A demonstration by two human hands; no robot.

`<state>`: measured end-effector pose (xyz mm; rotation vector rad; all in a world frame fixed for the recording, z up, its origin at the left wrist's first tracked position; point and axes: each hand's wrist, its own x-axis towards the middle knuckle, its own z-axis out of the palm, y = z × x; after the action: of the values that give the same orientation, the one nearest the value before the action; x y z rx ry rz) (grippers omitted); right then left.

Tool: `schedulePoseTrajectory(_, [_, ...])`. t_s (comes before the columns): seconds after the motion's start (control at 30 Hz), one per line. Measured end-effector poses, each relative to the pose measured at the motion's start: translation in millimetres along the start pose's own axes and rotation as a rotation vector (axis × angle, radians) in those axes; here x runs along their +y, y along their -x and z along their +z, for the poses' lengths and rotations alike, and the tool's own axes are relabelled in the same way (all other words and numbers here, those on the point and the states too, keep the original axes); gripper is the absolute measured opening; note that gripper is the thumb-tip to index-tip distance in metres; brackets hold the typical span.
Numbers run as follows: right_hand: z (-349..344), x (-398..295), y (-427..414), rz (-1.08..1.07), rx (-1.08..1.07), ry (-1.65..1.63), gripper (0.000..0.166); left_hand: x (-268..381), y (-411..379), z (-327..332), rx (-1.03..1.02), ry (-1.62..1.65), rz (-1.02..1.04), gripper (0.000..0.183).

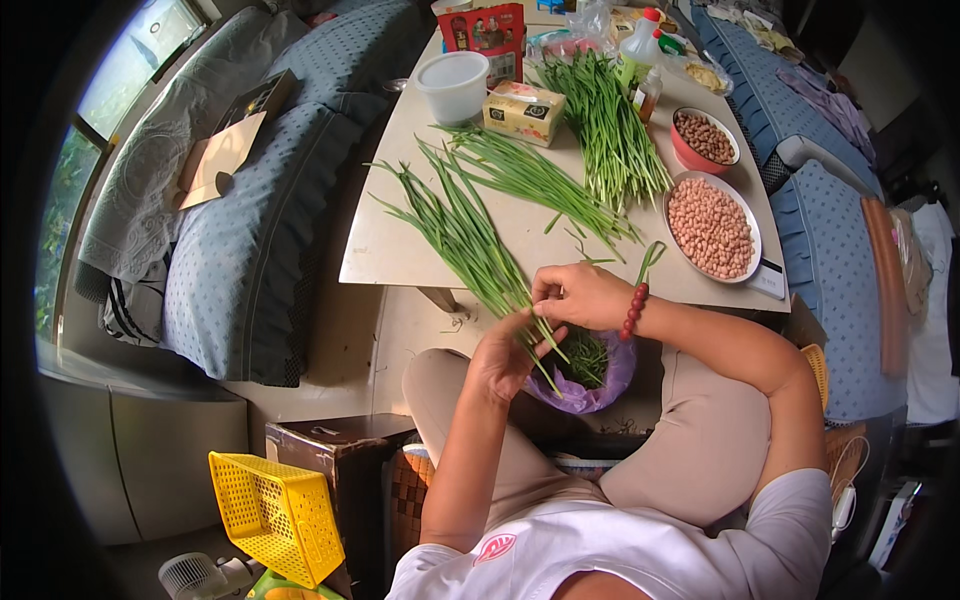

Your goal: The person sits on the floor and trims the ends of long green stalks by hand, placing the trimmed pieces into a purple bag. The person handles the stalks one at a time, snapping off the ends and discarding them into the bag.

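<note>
My left hand (pixel 508 352) holds a bunch of green Chinese chives (pixel 472 240) near the stem ends. The leaves fan out over the front edge of the table, and the pale ends hang past my palm. Close above it, my right hand (pixel 581 298) has its thumb and fingertips pinched at the stems; whether a piece is between them I cannot tell. A purple plastic bag lining a bin (pixel 619 382) stands below my hands, with green scraps (pixel 585 358) inside. Another loose bundle of chives (pixel 532 176) lies on the table beyond, beside a large pile of chives (pixel 611 135).
On the table (pixel 382 247) are a bowl of pink peanuts (pixel 711 227), a red bowl of darker nuts (pixel 703 137), a tissue pack (pixel 523 112) and a lidded tub (pixel 452 86). A yellow plastic basket (pixel 277 517) sits at lower left. Sofas (pixel 247 247) flank the table.
</note>
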<state>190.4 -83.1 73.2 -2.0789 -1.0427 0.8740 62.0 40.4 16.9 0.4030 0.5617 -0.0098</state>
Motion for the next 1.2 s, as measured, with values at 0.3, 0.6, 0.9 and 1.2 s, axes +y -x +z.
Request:
schedulePoseTrajectory(0.3, [1,-3,3,0.044,0.105,0.162,0.029,2,1,4,-0.037,0.023,-0.023,0.016])
schedulePoseTrajectory(0.6, [11,18,-8,0.017,0.037,-0.134,0.028,-1,0,5,-0.003,-0.010,-0.056,0.021])
schedulePoseTrajectory(0.9, [-4,28,-4,0.167,-0.162,-0.606,0.019,0,-1,7,0.084,0.028,-0.023,0.016])
schedulePoseTrajectory(1.2, [-1,28,-1,0.134,-0.115,-0.485,0.020,-6,-12,0,0.049,-0.093,-0.029,0.016])
